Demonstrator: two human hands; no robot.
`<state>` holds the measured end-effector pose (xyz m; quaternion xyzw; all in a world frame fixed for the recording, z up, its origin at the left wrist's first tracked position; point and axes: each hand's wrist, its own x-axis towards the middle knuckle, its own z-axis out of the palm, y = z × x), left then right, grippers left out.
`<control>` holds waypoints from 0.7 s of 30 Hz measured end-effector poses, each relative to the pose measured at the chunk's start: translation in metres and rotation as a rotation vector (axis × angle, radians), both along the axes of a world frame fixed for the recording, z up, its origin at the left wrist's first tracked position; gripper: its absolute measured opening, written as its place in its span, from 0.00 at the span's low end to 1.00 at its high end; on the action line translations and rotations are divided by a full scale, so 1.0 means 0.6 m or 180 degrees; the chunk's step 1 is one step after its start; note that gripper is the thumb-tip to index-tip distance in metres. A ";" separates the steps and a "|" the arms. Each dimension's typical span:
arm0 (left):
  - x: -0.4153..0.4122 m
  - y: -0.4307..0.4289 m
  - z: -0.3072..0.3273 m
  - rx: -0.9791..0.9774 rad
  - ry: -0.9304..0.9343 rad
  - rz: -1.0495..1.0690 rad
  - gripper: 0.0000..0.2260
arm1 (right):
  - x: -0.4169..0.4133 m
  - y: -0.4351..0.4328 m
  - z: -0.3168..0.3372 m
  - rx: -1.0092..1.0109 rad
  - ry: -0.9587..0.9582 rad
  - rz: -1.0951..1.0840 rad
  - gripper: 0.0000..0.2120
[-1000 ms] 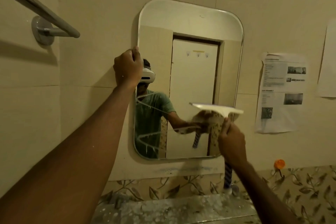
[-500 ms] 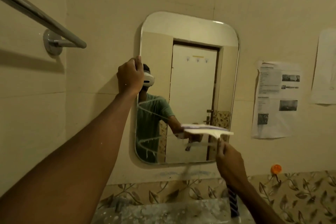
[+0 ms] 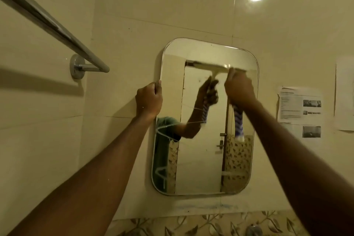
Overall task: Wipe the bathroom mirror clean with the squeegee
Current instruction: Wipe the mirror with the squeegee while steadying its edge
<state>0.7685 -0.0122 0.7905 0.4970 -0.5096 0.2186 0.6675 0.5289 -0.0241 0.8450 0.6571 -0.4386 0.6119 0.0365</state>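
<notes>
Up high, pale plastic squeegee with blue-and-white striped handle [image 3: 210,66] set level across the top of the rounded rectangular wall mirror [image 3: 199,159], blade seemingly on the glass, probably to start a downward pull. Gripped at the handle by the right hand [image 3: 239,90], fingers curled. On the mirror's left edge, left hand [image 3: 149,99] with fingers curled round it, likely steadying the glass. Low on the mirror's left, white streaks [image 3: 161,174], not yet wiped. Well left of the mirror, chrome towel rail [image 3: 57,27].

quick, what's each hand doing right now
left hand: grips the mirror by its left edge.
right hand: grips the squeegee by its handle, blade high on the glass.
</notes>
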 end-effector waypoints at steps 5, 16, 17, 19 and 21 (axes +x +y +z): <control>0.000 0.002 0.000 -0.0002 -0.0036 0.0063 0.18 | 0.012 0.030 -0.235 0.0305 0.0238 -0.0068 0.25; -0.001 0.005 0.000 0.0041 0.0039 -0.0160 0.19 | 0.004 0.018 0.074 0.0036 0.0040 -0.0086 0.23; -0.001 0.007 0.001 0.0045 0.0083 -0.0225 0.20 | 0.010 0.017 0.068 0.0054 0.0063 -0.0111 0.22; -0.002 0.009 0.002 0.0071 0.0211 -0.0395 0.23 | 0.017 0.015 0.001 0.0138 0.0172 -0.0112 0.22; -0.003 0.010 0.004 0.0103 0.0330 -0.0527 0.26 | 0.021 0.017 -0.120 0.0237 0.0219 -0.0069 0.22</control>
